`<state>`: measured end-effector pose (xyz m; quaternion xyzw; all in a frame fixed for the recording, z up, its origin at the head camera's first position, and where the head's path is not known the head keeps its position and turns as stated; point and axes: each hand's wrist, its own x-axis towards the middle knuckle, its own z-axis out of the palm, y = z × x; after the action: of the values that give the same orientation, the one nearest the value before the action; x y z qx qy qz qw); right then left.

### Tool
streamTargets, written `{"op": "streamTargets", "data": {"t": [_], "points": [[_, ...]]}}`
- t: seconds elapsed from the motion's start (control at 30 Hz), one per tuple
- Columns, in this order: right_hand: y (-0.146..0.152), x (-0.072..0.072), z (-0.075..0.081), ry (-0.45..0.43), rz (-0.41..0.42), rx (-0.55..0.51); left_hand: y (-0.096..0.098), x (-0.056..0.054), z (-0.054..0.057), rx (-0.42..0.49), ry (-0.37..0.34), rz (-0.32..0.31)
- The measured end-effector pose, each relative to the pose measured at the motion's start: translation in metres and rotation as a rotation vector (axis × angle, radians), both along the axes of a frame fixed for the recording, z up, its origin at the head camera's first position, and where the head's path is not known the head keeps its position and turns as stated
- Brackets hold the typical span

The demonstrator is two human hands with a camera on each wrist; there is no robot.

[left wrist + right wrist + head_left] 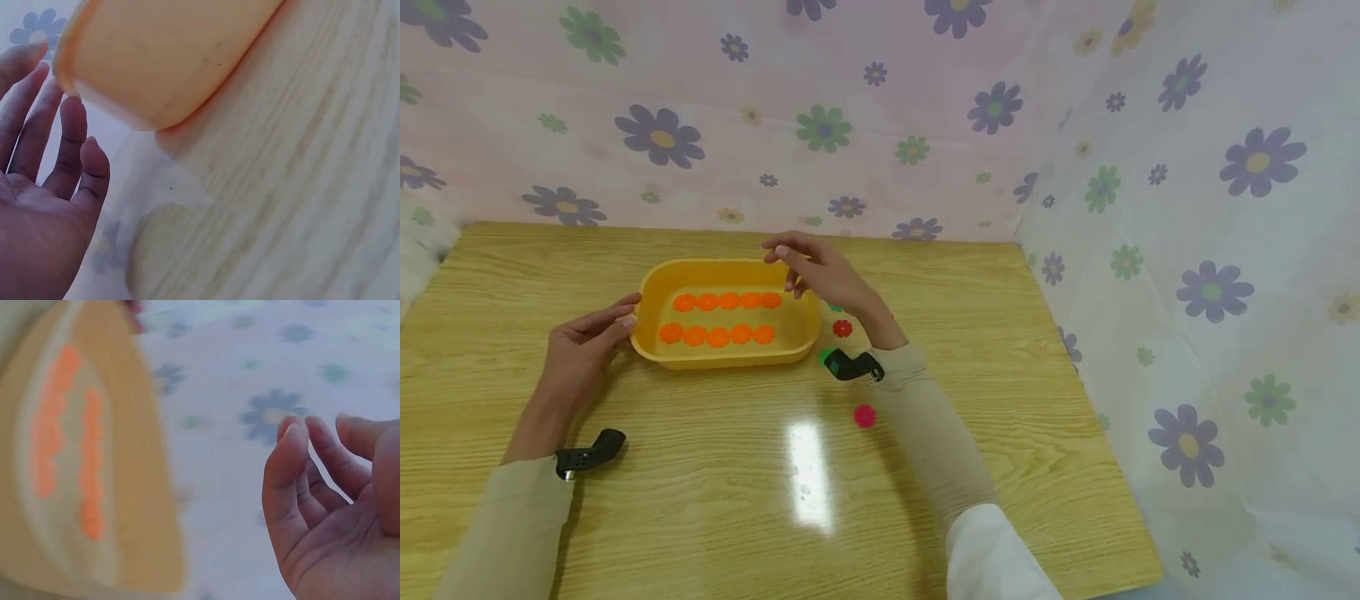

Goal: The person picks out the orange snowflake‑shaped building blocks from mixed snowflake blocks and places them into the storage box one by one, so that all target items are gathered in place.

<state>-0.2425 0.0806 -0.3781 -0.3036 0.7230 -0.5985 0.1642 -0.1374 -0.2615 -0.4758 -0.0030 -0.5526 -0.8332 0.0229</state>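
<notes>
A yellow plastic basin [730,363] stands on the table, with two rows of orange flower-shaped discs [718,337] lying on its floor. At its left end, my left hand [580,350] touches the rim with relaxed fingertips; the left wrist view shows these fingers [74,122] against the basin's edge. My right hand [827,271] hovers over the basin's far right corner. Its fingers are loosely bent, and the right wrist view shows nothing between thumb and fingertips [290,440].
Right of the basin lie a red disc [842,328], a pinkish-red disc [865,416] and a green disc [825,356] partly covered by the wrist camera. A teal bit shows beside the basin. Flowered cloth [925,167] hangs behind and right of the wooden table [700,500].
</notes>
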Motion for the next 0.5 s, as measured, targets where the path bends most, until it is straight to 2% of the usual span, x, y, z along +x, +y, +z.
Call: {"op": "streamTargets", "data": {"t": [0.2, 0.37, 0.43, 0.5], "points": [[0.033, 0.007, 0.03, 0.109, -0.142, -0.15, -0.005, -0.002, 0.009, -0.045, 0.081, 0.06], [0.064, 0.013, 0.043, 0.292, -0.286, -0.193, -0.014, 0.001, 0.019, -0.126, 0.188, 0.173], [0.077, 0.015, 0.044, 0.386, -0.35, -0.171, -0.018, 0.002, 0.024, -0.241, 0.209, 0.233], [0.09, 0.018, 0.043, 0.483, -0.429, -0.11, -0.021, 0.004, 0.028, -0.417, 0.21, 0.283]]}}
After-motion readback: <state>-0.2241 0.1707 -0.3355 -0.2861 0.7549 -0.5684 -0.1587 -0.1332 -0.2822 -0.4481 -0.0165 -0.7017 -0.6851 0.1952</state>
